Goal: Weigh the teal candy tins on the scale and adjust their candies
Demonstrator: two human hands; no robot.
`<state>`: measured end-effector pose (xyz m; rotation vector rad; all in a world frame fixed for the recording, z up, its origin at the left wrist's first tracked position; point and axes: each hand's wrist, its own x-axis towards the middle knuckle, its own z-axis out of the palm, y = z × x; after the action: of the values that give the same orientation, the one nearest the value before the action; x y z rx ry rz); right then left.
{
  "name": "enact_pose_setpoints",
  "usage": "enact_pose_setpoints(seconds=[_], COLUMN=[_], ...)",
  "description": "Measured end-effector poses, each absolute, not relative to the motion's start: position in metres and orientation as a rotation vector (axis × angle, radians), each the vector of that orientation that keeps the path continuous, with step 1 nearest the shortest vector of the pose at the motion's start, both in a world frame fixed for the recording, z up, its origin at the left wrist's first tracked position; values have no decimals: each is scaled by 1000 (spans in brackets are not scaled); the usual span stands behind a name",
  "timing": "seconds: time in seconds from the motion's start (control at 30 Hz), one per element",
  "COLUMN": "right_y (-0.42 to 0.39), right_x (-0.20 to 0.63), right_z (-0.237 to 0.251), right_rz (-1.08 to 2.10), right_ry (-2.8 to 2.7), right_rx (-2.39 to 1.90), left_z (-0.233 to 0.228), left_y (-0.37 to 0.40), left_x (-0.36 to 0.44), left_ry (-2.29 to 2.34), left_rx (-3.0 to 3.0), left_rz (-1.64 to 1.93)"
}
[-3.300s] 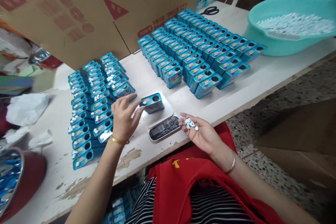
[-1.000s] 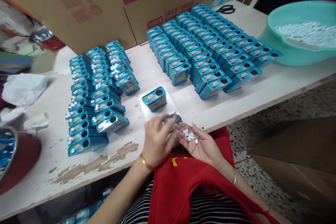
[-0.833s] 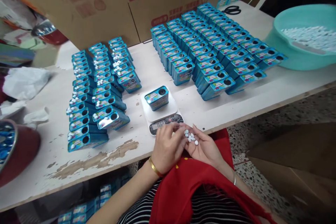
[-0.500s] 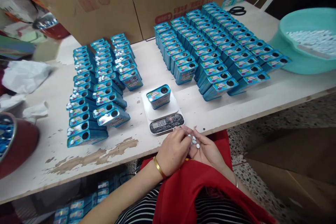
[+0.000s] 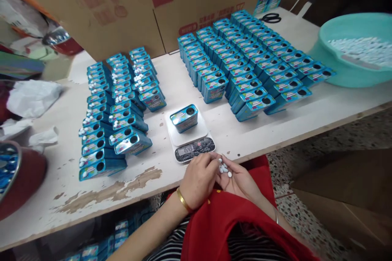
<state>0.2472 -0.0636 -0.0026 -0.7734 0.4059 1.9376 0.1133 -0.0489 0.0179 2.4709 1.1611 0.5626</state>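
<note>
Since the earliest frame the left hand (image 5: 199,179) has left the tin on the scale and come down to the table edge, where its fingertips now dip into the right palm. Held palm up and loosely cupped, the right hand (image 5: 240,179) carries a small heap of white candy tablets (image 5: 224,168); the left fingers are drawn together over that heap, touching the tablets, though whether one is actually pinched cannot be told. A gold bangle (image 5: 183,200) sits on the left wrist. Both hands hover at the near rim of the worn white table (image 5: 101,187), just in front of the small digital kitchen scale (image 5: 191,140), whose display is lit. One blue candy tin (image 5: 184,118) stands on the scale's white platform, its round top hole open, apart from both hands.

Left of the scale, rows of blue tins (image 5: 113,106) lean in columns, many with white tablets lying on their tops. Right of it, a larger block of open blue tins (image 5: 245,61) fills the table toward the back. A turquoise plastic basin (image 5: 343,65) with white tablets inside sits at the far right, and black scissors (image 5: 271,18) lie behind the block. Brown cardboard (image 5: 122,4) stands along the back edge, and crumpled white paper (image 5: 30,98) lies at the far left
</note>
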Motion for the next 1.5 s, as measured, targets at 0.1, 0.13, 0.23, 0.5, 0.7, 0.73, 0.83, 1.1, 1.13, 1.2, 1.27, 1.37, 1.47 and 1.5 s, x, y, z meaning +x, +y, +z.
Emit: enact_pose_setpoints(seconds=[0.1, 0.13, 0.23, 0.5, 0.7, 0.73, 0.83, 1.1, 1.13, 1.2, 1.27, 1.37, 1.47, 1.5], right_y=[-57, -54, -46, -34, -38, -39, -41, -43, -43, -43, -43, -43, -43, -42], right_x=[251, 254, 262, 275, 278, 279, 280, 280, 280, 281, 282, 284, 284, 284], right_z=[-1, 0, -1, -7, -13, -15, -20, -22, -21, -21, -20, -17, -14, -12], right_rz=[1924, 1905, 1812, 1701, 1699, 1702, 1716, 1735, 1732, 1729, 1733, 1733, 1739, 1742], right_ry=[329, 306, 287, 288, 320, 325, 336, 307, 298, 296, 301, 295, 302, 310], right_rx=[-750, -763, -810, -834, -840, -845, -858, -844, -840, -833, -835, -841, -851, -856], left_z=[38, 45, 58, 55, 25, 24, 34, 66, 64, 62, 69, 92, 111, 114], left_y=[-24, -12, 29, 107, 139, 140, 138, 151, 153, 153, 147, 128, 106, 101], left_x=[95, 88, 70, 125, 173, 170, 140, 16, 11, 8, 15, 34, 58, 66], left_ry=[1323, 1441, 1697, 1430, 1457, 1462, 1576, 2310, 2275, 2178, 2085, 1931, 1733, 1668], left_rx=[2543, 2564, 2621, 2767, 2813, 2814, 2773, 2566, 2595, 2664, 2727, 2824, 2890, 2897], left_rz=[837, 912, 834, 642, 540, 563, 715, 114, 48, 7, 21, -21, -140, -186])
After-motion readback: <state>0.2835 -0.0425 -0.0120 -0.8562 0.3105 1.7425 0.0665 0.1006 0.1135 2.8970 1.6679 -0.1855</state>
